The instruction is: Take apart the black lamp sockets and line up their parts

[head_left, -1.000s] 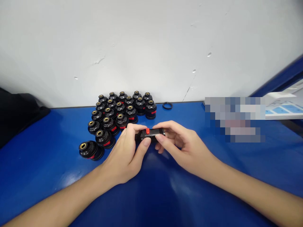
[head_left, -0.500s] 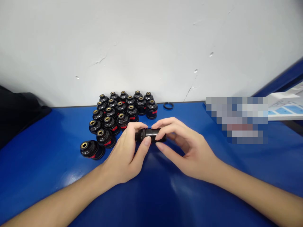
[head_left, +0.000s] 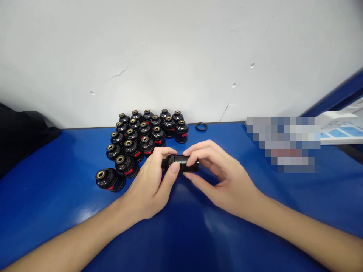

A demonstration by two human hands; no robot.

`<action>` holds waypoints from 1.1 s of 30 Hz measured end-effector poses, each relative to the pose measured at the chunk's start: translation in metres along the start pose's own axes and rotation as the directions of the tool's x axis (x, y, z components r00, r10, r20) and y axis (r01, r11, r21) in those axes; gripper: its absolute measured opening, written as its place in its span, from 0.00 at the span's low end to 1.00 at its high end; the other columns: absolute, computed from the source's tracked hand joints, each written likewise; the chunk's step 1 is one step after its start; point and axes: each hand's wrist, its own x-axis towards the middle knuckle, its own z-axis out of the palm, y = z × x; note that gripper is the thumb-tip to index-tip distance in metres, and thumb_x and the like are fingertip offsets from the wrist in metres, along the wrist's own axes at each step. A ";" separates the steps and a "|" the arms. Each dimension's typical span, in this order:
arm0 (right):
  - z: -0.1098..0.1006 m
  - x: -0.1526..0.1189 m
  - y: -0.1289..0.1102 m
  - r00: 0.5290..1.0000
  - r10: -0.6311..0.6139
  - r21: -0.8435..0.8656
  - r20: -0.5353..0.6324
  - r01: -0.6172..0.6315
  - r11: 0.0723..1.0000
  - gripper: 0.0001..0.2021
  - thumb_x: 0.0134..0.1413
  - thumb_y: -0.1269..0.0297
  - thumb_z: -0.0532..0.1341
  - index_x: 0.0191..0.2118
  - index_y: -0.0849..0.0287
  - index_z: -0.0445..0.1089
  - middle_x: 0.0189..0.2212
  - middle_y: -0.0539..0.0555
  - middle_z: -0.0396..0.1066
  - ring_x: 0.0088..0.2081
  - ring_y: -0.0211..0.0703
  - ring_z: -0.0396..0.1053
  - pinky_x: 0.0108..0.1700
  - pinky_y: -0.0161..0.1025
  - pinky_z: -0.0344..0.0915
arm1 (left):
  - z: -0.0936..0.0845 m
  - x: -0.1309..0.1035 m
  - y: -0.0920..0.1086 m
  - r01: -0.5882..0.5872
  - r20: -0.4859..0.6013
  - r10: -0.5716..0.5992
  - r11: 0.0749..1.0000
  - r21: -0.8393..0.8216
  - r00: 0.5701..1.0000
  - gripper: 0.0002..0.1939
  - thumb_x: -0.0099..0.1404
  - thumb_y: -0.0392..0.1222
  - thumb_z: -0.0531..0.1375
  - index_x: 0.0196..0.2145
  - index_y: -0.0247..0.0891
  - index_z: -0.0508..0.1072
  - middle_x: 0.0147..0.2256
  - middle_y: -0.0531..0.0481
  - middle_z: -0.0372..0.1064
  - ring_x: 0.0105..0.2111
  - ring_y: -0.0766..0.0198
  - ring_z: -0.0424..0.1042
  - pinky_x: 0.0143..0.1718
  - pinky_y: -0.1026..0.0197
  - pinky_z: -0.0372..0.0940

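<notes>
A glossy black cylindrical part (head_left: 181, 162) lies sideways between my two hands, over the middle of the blue table. My left hand (head_left: 154, 177) grips its left half, thumb across the front and index finger over the top. The narrow left end is partly covered by that hand. My right hand (head_left: 222, 173) has its fingers curled over the right end, with the thumb at its lower edge. Left of my hands stand several black, domed parts (head_left: 127, 166) with brass-coloured holes on top and red marks on their sides.
A black ring (head_left: 201, 127) lies near the white wall (head_left: 181, 56), right of the standing parts. Dark cloth (head_left: 25, 132) sits at the left edge. At the right are a pixelated patch (head_left: 286, 145) and a white box (head_left: 340, 121) on the blue table (head_left: 193, 234).
My right fingers have shifted a little around the part's right end, and the thumb has moved slightly left and up. The left hand keeps its grip almost unmoved.
</notes>
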 end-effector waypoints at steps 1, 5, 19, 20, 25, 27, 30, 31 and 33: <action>0.000 0.000 0.000 1.000 -0.019 -0.045 -0.008 0.018 0.999 0.10 0.64 0.76 0.65 0.44 0.52 0.71 0.49 0.53 0.72 0.49 0.43 0.76 0.51 0.41 0.78 | 0.000 0.000 0.000 0.003 0.009 -0.003 1.000 -0.005 1.000 0.11 0.83 0.49 0.52 0.58 0.44 0.63 0.49 0.46 0.73 0.47 0.57 0.75 0.47 0.52 0.68; -0.001 0.000 -0.001 0.996 -0.084 -0.195 -0.036 0.075 0.978 0.12 0.60 0.81 0.62 0.34 0.54 0.68 0.45 0.54 0.71 0.46 0.43 0.76 0.49 0.43 0.77 | -0.001 -0.001 0.000 0.024 0.040 -0.023 1.000 -0.009 0.999 0.11 0.83 0.50 0.51 0.56 0.43 0.64 0.46 0.46 0.75 0.46 0.56 0.76 0.46 0.50 0.68; -0.022 0.009 0.025 0.982 0.178 -0.339 -0.064 -0.189 0.921 0.23 0.64 0.64 0.70 0.60 0.52 0.63 0.52 0.59 0.72 0.49 0.54 0.80 0.53 0.55 0.79 | 0.002 -0.001 -0.002 0.058 0.013 -0.058 0.998 -0.008 0.998 0.14 0.83 0.52 0.52 0.58 0.44 0.61 0.46 0.44 0.73 0.48 0.53 0.74 0.45 0.49 0.67; -0.023 0.010 0.027 0.987 0.151 -0.404 -0.058 -0.162 0.900 0.21 0.65 0.64 0.69 0.59 0.53 0.66 0.52 0.60 0.72 0.50 0.55 0.79 0.55 0.56 0.78 | 0.002 -0.001 -0.002 0.060 0.017 -0.060 0.998 -0.011 0.998 0.14 0.83 0.52 0.52 0.58 0.44 0.61 0.47 0.43 0.73 0.48 0.53 0.74 0.45 0.49 0.67; -0.020 0.006 0.031 0.992 0.113 -0.487 -0.046 -0.122 0.865 0.17 0.71 0.62 0.64 0.62 0.55 0.67 0.53 0.62 0.70 0.54 0.56 0.77 0.59 0.56 0.77 | 0.001 -0.002 -0.001 0.055 0.023 -0.055 0.998 -0.006 0.998 0.13 0.83 0.51 0.52 0.59 0.43 0.61 0.47 0.43 0.73 0.47 0.53 0.74 0.45 0.49 0.66; -0.017 0.004 0.031 0.993 0.110 -0.497 -0.035 -0.113 0.860 0.19 0.74 0.61 0.61 0.65 0.55 0.65 0.55 0.63 0.68 0.55 0.56 0.77 0.60 0.57 0.77 | 0.001 -0.001 0.001 0.050 0.019 -0.050 0.999 0.002 0.999 0.13 0.83 0.51 0.52 0.58 0.43 0.61 0.46 0.43 0.73 0.47 0.54 0.74 0.44 0.50 0.67; -0.013 0.000 0.029 0.992 0.124 -0.529 -0.022 -0.117 0.841 0.25 0.75 0.58 0.59 0.70 0.59 0.60 0.58 0.67 0.64 0.51 0.56 0.78 0.58 0.58 0.78 | 0.001 0.000 0.002 0.042 0.017 -0.042 0.999 0.009 0.999 0.13 0.83 0.51 0.52 0.58 0.43 0.61 0.46 0.43 0.73 0.47 0.54 0.74 0.44 0.50 0.67; -0.012 -0.001 0.027 0.993 0.119 -0.547 -0.019 -0.110 0.830 0.28 0.75 0.57 0.59 0.72 0.61 0.58 0.59 0.69 0.63 0.50 0.56 0.78 0.57 0.58 0.79 | 0.001 0.000 0.002 0.037 0.016 -0.037 0.999 0.011 0.999 0.13 0.83 0.51 0.52 0.58 0.43 0.61 0.46 0.43 0.73 0.47 0.54 0.74 0.44 0.50 0.67; -0.011 -0.003 0.021 0.997 0.080 -0.590 0.000 -0.065 0.805 0.33 0.73 0.59 0.61 0.75 0.63 0.53 0.61 0.71 0.62 0.54 0.60 0.76 0.57 0.60 0.79 | 0.001 0.001 0.001 0.033 0.014 -0.034 0.999 0.018 0.999 0.13 0.83 0.51 0.52 0.58 0.43 0.61 0.46 0.44 0.73 0.47 0.54 0.75 0.44 0.50 0.67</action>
